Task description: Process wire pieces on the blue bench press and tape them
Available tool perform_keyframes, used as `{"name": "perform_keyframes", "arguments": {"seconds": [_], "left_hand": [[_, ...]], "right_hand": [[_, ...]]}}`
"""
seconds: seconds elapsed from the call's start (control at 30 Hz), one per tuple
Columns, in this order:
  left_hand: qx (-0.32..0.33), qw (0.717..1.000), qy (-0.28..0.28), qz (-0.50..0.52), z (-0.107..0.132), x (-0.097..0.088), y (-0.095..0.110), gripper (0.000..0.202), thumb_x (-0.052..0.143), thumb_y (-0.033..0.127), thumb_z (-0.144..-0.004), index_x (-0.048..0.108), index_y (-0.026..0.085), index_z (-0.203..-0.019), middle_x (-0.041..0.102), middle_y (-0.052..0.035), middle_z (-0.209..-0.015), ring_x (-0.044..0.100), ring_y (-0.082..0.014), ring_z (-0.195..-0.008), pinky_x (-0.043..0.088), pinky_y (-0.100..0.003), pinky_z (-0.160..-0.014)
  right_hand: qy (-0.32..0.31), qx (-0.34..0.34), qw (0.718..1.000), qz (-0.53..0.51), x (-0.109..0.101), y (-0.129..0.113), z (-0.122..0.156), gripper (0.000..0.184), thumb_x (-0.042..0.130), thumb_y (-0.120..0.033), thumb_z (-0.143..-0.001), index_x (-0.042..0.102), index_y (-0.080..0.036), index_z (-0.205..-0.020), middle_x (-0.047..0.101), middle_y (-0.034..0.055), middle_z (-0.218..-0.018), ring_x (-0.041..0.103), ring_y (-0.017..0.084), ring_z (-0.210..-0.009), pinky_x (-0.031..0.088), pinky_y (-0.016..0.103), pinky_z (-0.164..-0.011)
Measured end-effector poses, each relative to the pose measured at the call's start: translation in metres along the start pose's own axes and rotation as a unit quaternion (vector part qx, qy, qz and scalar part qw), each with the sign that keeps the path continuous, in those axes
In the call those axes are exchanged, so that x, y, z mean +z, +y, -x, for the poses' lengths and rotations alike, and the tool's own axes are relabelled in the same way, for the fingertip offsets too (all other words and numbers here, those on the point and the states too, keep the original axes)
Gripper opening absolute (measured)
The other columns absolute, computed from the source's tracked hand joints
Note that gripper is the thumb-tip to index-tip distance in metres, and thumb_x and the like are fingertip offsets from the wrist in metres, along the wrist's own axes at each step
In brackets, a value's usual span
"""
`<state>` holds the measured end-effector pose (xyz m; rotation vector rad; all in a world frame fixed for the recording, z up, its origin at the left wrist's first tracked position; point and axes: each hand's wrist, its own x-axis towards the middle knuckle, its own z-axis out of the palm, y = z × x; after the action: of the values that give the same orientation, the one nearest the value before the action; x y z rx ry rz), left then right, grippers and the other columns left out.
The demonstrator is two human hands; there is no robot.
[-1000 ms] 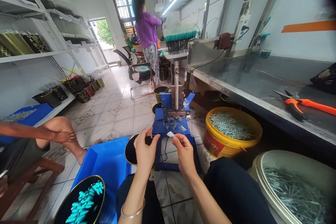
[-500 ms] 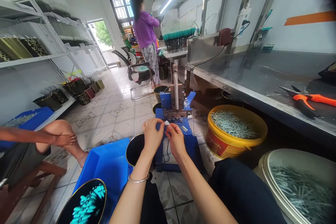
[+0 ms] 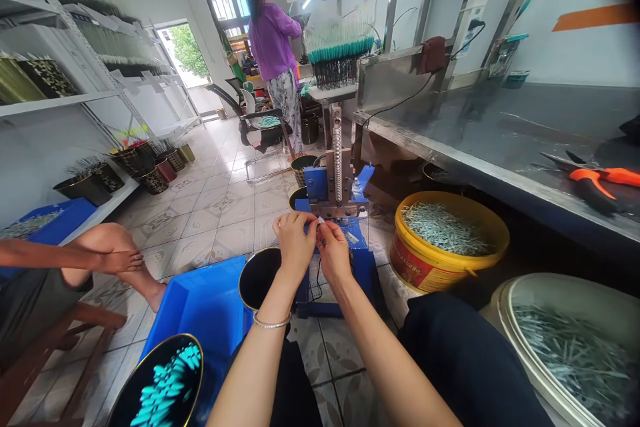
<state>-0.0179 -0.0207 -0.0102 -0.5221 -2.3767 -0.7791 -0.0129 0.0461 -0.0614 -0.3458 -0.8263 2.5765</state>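
Two hands, our left hand (image 3: 295, 243) and our right hand (image 3: 334, 253), met just in front of the blue bench press (image 3: 337, 160), our forearms angling inward from our knees with the wrists slightly bent and a silver bangle (image 3: 271, 322) on the left wrist. Both grips were narrow, their fingertips meeting at a small white piece (image 3: 320, 220) just below the press's upper block. We could not tell which grip truly pinched it, since the fingers hid its edges. The press seemed set low and square before us to suit seated work. A yellow bucket (image 3: 415, 260) of slender pale pieces stood to our right, near a pale round basin (image 3: 505, 320) of similar pieces. To our left sat a blue plastic crate (image 3: 195, 300) and a black bowl (image 3: 165, 380) of turquoise pieces, apparently placed within easy reach. Orange-handled shears (image 3: 595, 177) lay on the steel counter (image 3: 500, 140).
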Motion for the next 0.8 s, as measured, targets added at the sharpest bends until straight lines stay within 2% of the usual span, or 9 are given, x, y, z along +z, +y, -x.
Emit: {"name": "perform_keyframes", "arguments": {"seconds": [0.8], "left_hand": [[0.009,1.000,0.022,-0.017,-0.0013,0.0095,0.0029,0.010,0.047,0.023,-0.082,0.057,0.023,-0.080,0.060,-0.0030,-0.084,0.049,-0.0211,-0.089,0.024,-0.039,-0.091]], "right_hand": [[0.040,0.008,0.999,-0.029,0.0067,-0.0031,-0.0070,0.022,0.069,-0.023,-0.056,0.056,-0.018,-0.074,0.056,-0.0053,-0.067,0.046,0.006,-0.056,0.037,0.021,-0.057]]}}
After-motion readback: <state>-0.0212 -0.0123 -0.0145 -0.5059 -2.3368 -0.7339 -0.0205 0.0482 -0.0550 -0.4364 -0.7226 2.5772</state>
